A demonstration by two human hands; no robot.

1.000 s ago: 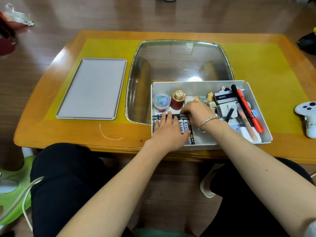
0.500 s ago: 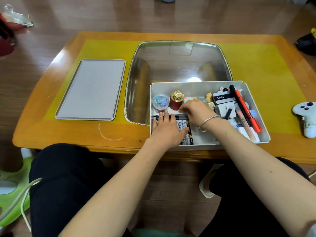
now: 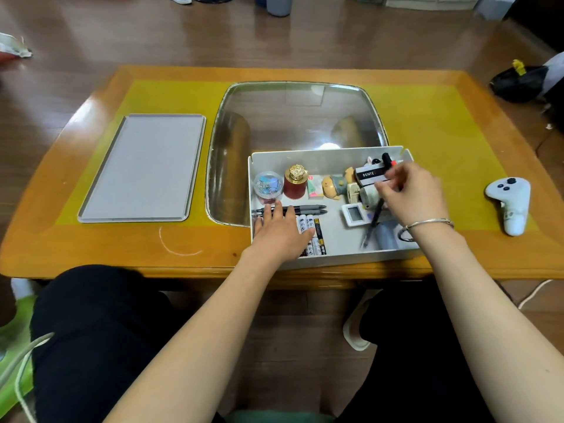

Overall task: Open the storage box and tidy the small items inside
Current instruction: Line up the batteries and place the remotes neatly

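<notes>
Two hands in the storage box [image 3: 320,157], near counter edge; lid [image 3: 143,167] already off, lying well left. Tidying step, I'd say. Left hand [image 3: 279,235] flat, fingers spread on the batteries [image 3: 314,236], just below the pens [image 3: 308,209]. Right hand [image 3: 410,193] fingers curled at the orange marker [image 3: 388,160]; grip unclear, blurred. Next: sort the jumbled right side. Box is white, shallow, open.

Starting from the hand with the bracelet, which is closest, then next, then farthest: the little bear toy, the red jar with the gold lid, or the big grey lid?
From the right hand, in the head view:
1. Bear toy, just left of the hand, mid-box.
2. Red jar, further left, near the box's left end.
3. Grey lid, lying outside the storage box, far left on the table.
</notes>
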